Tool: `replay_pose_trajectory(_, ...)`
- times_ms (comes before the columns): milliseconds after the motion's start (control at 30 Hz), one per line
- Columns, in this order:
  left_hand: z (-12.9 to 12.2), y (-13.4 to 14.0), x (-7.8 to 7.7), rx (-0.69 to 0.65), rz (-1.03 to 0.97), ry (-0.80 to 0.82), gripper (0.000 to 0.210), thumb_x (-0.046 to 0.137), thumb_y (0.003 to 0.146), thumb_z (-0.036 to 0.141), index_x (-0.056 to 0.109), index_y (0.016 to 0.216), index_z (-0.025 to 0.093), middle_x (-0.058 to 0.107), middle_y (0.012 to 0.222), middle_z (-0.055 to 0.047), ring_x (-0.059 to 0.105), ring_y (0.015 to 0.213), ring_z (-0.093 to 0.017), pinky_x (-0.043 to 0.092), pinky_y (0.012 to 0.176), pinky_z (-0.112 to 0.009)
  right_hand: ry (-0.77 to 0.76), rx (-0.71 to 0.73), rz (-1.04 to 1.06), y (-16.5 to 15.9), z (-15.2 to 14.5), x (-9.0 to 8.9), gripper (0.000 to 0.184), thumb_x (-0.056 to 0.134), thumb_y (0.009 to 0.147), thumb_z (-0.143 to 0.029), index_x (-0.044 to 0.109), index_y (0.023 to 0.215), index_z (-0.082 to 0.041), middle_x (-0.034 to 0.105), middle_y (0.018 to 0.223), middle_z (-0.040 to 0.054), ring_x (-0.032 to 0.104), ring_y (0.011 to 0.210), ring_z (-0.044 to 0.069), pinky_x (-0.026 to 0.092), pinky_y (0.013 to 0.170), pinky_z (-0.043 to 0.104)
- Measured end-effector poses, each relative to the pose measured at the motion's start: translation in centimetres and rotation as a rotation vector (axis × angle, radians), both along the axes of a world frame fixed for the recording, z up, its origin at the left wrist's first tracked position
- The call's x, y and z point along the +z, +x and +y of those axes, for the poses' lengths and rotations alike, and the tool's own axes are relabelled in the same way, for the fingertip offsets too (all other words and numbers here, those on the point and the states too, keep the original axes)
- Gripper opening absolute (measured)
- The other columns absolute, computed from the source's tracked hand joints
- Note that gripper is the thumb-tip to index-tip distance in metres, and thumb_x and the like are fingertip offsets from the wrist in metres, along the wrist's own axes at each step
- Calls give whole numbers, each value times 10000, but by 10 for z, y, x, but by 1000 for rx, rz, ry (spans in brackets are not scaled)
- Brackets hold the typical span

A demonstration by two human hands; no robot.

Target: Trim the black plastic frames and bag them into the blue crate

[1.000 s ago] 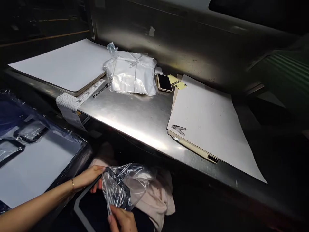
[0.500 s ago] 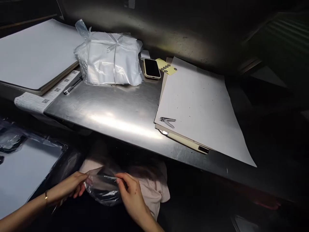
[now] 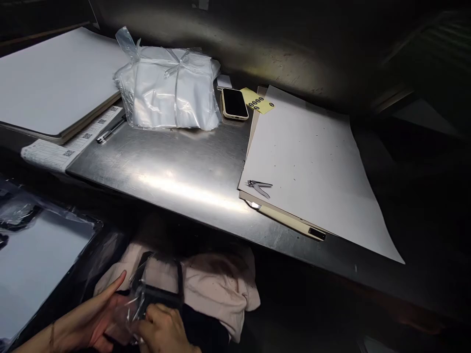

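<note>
Wrapping a dark frame, clear crumpled plastic glints, the right hand gripping it, the left hand spread wide.

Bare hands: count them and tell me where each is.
2: the left hand, thumb outstretched, left of the clear plastic bag; the right hand, fingers curled, at the bag's right, both near the black frame.

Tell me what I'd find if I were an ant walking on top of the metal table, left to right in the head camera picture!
Thick white stack → pen → tied bundle of clear bags → phone → big white sheet.
</note>
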State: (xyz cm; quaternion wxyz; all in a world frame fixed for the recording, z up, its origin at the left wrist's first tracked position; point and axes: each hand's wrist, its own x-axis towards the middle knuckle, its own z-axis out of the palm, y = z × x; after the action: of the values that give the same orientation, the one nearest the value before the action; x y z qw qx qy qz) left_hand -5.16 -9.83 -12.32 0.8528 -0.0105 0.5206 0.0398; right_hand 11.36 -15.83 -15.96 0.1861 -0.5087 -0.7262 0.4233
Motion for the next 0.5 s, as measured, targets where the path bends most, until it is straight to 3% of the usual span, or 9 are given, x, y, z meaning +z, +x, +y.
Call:
replay_pose_trajectory(100,7,7,-25,149,43,-44,558,452,649,680,598,716,146,633,678,-66,595,557,-192,480,524,-324,-13,-26,85,-6,-3,-4,94,604,667,-363,611,760,-350,544,680,-49,516,651,130,414,520,195)
replay_pose_trajectory(167,15,18,-39,240,88,-5,363,494,770,482,577,798,129,624,728,-28,589,590,-144,491,558,-300,-20,-70,141,-7,-2,-4,90,606,664,-394,620,743,-353,541,667,-49,514,640,131,415,531,206)
replay_pose_trajectory(267,27,30,-50,381,164,65,150,495,828,250,559,875,122,609,842,-15,586,683,-112,500,606,-272,-15,-176,216,1,0,0,109,574,694,-358,644,777,-344,549,697,-29,522,683,149,430,660,274)
replay_pose_trajectory(400,31,31,-47,487,204,110,143,488,832,236,552,891,123,596,846,-12,578,677,-108,498,591,-266,-60,-400,307,24,4,0,214,445,803,-277,653,834,-241,534,1033,60,505,960,221,382,841,400)
replay_pose_trajectory(500,18,34,-36,426,131,101,174,479,836,272,557,812,117,581,731,12,556,589,-89,483,542,-245,-185,-523,361,35,13,-7,266,375,874,-291,601,868,-150,565,963,85,560,894,190,458,752,357)
